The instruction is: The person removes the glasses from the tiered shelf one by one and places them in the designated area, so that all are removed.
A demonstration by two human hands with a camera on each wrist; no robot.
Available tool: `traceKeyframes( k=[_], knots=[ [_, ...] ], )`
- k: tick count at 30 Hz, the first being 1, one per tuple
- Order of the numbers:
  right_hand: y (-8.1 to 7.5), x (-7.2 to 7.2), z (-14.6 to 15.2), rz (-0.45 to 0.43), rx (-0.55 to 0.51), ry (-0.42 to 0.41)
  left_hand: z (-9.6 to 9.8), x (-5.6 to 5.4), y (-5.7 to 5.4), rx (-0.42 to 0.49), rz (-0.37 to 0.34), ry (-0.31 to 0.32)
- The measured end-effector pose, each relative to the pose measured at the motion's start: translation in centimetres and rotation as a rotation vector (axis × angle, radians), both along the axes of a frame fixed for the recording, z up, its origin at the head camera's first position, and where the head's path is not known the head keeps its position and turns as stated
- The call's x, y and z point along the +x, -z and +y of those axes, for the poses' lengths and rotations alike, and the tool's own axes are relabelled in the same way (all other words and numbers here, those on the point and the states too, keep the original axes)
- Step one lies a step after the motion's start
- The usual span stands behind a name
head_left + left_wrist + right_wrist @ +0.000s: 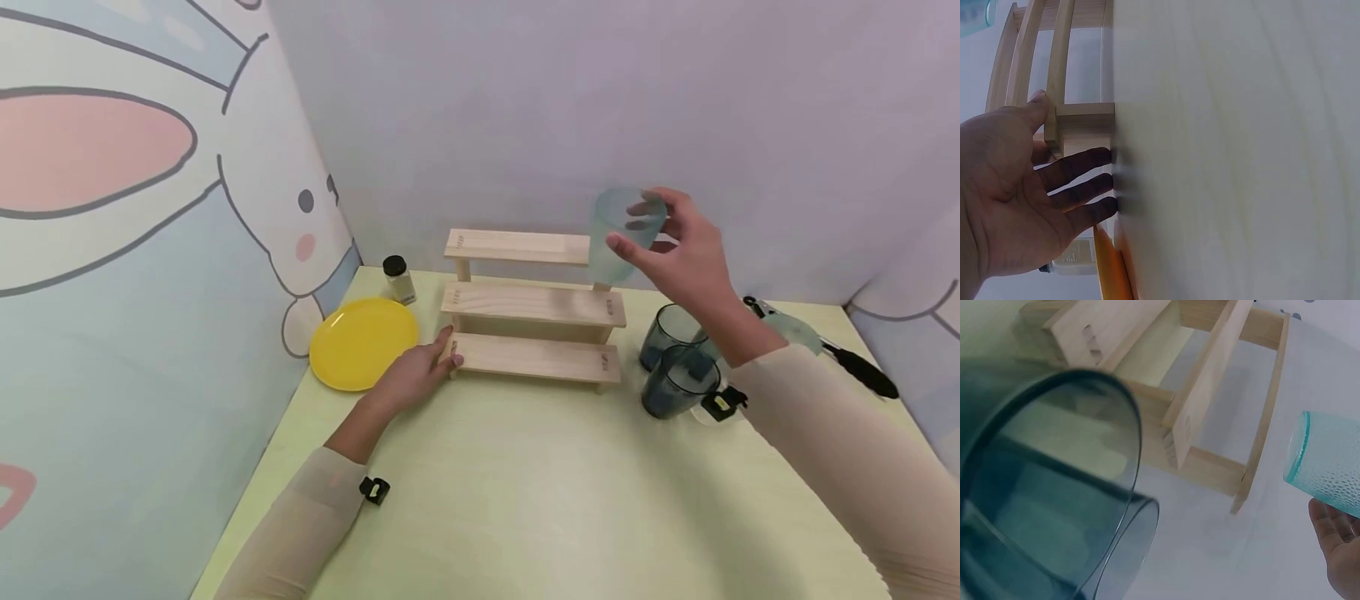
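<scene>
A three-step wooden shelf (pixel 532 304) stands against the back wall. My left hand (pixel 412 375) holds the left end of its lowest step, thumb and index finger on the board's end. In the left wrist view, the other three fingers (pixel 1082 178) are spread towards the tabletop. My right hand (pixel 686 250) grips a pale teal translucent cup (pixel 617 237) from its right side. This cup is raised, and in the head view it overlaps the top step's right end. The right wrist view shows its textured wall (pixel 1332 462) and part of the hand.
Right of the shelf stand two dark blue glasses (pixel 681 383), partly behind my right forearm. Beyond the forearm lies a black-handled utensil (pixel 862 371), partly hidden. On the left are a yellow plate (pixel 363 343) and a small black-lidded jar (pixel 399 281). Walls border the table.
</scene>
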State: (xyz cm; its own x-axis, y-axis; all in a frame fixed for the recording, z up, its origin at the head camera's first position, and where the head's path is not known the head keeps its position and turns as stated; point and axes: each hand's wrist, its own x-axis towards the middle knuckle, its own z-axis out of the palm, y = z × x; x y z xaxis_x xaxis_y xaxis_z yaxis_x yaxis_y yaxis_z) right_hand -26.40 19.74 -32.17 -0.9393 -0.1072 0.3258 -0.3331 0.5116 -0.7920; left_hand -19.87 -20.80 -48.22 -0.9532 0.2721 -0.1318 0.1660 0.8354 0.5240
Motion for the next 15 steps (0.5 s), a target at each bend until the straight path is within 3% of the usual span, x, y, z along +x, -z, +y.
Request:
traceKeyframes(
  k=[15],
  knots=[
    [1.1, 3.5, 7.8, 0.02, 0.068, 0.127, 0.0, 0.0, 0.2, -0.001, -0.018, -0.011]
  ],
)
